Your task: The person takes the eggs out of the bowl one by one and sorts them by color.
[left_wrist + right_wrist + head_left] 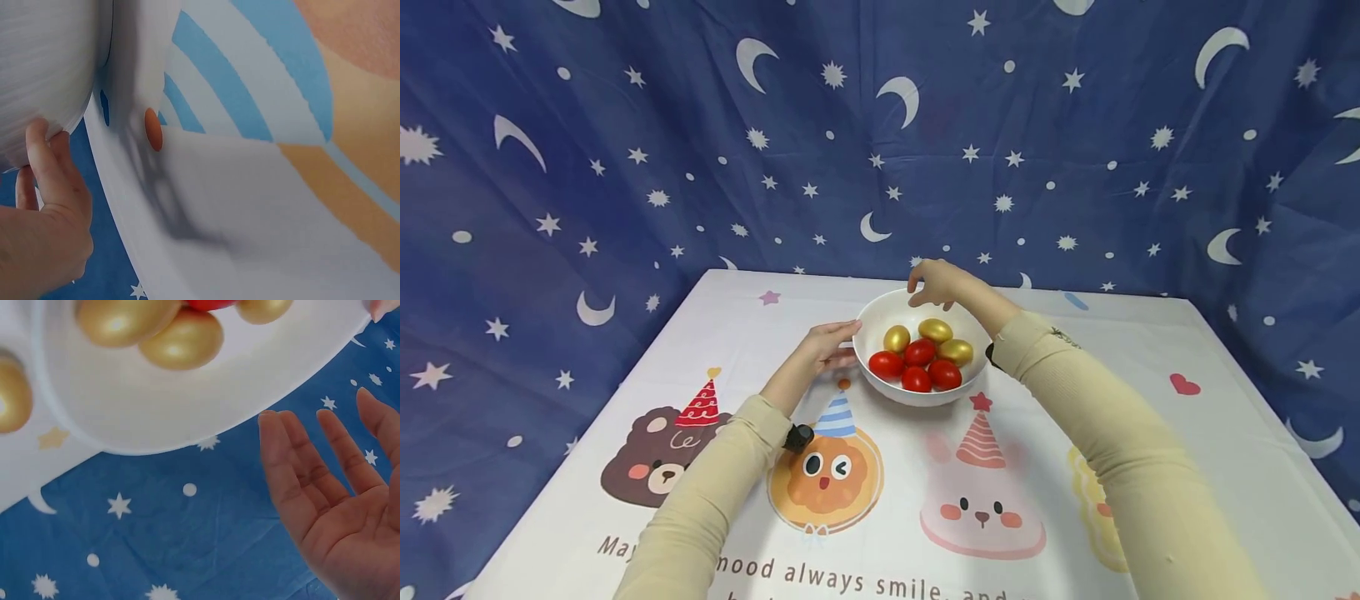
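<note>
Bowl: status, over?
Left hand touching side of bowl; right hand empty, by far rim. Inside: four red eggs, three gold eggs. One loose gold egg outside, nothing seen blocking.

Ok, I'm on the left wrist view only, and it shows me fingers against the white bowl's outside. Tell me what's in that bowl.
Observer: Four red eggs and three gold eggs lie together in the white bowl.
Operator: Good. Report on the right hand; I can't see it.
Observer: The right wrist view shows its palm open, with nothing in it.
Operator: Now check for anything lying outside the bowl.
Observer: One lone gold egg does, near a printed yellow star; it shows in the right wrist view.
</note>
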Action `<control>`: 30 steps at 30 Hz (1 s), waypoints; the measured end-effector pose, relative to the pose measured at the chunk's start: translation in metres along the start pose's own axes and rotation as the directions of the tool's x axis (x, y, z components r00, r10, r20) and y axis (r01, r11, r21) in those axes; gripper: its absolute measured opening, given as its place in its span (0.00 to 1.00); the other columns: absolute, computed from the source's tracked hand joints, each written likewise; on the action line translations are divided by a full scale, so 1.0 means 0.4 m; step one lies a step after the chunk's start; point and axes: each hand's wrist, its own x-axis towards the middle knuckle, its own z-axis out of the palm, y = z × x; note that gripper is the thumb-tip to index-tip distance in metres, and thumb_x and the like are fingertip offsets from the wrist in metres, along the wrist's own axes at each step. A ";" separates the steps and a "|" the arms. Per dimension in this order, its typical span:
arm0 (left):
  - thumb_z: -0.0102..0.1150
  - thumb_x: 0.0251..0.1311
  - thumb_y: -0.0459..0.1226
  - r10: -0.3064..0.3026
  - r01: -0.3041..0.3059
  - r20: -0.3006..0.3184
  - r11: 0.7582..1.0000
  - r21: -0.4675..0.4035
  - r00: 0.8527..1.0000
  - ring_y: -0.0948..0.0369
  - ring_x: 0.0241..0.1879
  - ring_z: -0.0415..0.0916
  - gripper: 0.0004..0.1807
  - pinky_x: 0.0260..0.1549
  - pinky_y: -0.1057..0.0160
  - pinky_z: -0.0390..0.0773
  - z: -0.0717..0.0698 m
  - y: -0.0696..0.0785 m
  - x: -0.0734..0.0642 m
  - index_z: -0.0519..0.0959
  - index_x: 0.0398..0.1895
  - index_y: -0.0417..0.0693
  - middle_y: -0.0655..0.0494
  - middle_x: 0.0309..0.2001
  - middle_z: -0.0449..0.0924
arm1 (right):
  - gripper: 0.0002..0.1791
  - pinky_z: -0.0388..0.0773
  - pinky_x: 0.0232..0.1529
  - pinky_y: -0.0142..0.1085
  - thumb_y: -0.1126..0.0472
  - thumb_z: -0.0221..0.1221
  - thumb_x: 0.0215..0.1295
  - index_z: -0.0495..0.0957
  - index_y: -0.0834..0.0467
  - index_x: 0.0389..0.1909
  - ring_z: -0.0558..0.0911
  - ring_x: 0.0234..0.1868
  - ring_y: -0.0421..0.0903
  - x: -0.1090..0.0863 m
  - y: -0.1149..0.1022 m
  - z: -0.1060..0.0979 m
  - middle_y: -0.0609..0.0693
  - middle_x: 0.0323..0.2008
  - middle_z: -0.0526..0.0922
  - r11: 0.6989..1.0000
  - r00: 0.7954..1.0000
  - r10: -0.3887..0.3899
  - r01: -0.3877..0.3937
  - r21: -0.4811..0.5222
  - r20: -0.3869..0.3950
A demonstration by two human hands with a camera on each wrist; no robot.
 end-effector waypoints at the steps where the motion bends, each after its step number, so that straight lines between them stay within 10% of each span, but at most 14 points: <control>1: 0.57 0.62 0.47 -0.001 0.001 -0.009 1.000 0.001 1.000 0.58 0.43 0.77 0.27 0.30 0.72 0.85 0.001 0.000 0.000 0.71 0.64 0.53 0.47 0.62 0.71 | 0.18 0.87 0.41 0.44 0.59 0.59 0.64 0.75 0.62 0.54 0.79 0.43 0.55 0.003 -0.005 0.001 0.61 0.57 0.72 1.000 1.000 0.004 -0.004 0.014 0.005; 30: 0.57 0.63 0.47 0.032 -0.033 -0.020 0.999 -0.007 0.999 0.53 0.54 0.76 0.26 0.36 0.70 0.85 0.004 -0.015 0.004 0.72 0.62 0.49 0.46 0.61 0.72 | 0.18 0.84 0.49 0.44 0.59 0.61 0.62 0.77 0.61 0.50 0.79 0.52 0.59 0.083 -0.051 0.078 0.59 0.51 0.78 0.990 0.986 0.131 -0.136 0.047 0.102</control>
